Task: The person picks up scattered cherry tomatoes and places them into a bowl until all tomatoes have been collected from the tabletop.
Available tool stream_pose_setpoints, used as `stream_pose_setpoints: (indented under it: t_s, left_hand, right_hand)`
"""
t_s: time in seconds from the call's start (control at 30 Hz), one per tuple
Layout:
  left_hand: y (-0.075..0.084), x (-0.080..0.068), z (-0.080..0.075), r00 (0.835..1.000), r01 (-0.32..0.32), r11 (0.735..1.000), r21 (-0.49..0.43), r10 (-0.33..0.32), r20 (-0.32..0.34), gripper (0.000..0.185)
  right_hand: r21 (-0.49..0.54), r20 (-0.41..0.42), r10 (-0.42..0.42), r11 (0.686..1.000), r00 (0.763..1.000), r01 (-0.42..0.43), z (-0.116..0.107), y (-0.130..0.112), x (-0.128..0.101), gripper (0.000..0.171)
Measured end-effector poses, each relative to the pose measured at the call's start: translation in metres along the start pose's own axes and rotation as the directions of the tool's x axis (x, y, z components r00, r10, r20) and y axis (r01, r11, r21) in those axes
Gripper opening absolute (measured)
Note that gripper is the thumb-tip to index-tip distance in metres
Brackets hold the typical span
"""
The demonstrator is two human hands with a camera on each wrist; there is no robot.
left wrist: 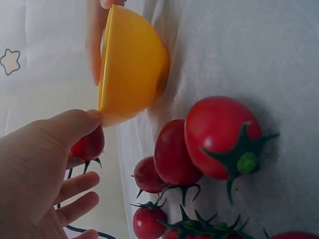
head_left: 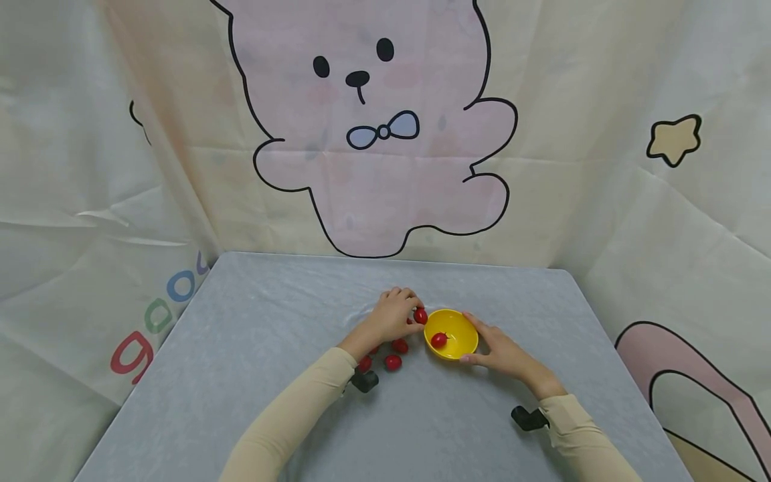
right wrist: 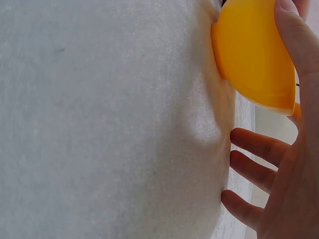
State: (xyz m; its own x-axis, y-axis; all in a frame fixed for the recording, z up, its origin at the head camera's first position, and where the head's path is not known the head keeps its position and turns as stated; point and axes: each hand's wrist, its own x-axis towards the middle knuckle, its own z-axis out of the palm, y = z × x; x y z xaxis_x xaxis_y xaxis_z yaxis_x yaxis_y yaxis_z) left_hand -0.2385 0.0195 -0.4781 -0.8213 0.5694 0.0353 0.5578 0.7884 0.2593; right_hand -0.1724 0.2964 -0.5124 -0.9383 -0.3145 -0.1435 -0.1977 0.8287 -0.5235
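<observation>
Left hand (head_left: 394, 314) pinches a half-hidden tomato (head_left: 420, 316); right hand (head_left: 502, 351) grips the bowl (head_left: 464, 331).

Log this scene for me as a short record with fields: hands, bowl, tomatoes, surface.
left hand: pinches a cherry tomato at the bowl's rim
right hand: steadies the yellow bowl by its side
bowl contents: one tomato inside
loose tomatoes: a few beside the left wrist
surface: grey tablecloth

Long cream sleeves (head_left: 289, 415), black wrist-mounted cameras (head_left: 364, 381)
</observation>
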Motion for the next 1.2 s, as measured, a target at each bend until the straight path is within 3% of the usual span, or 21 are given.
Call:
stream_pose_setpoints:
  t_s: [0.6,1.2]
  left_hand:
    - [0.0041,0.003,0.0026,0.999,-0.031,0.998,-0.05,0.03,-0.022,0.044]
    - [0.009,0.0078,0.0065,0.994,-0.1,0.995,-0.025,0.099,-0.039,0.043]
  right_hand:
    - [-0.011,-0.009,-0.015,1.0,1.0,0.015,0.0003,0.0016,0.0026,0.101]
    - [-0.007,-0.012,-0.034,0.999,0.999,0.034,-0.0011,0.0009,0.0006,0.1]
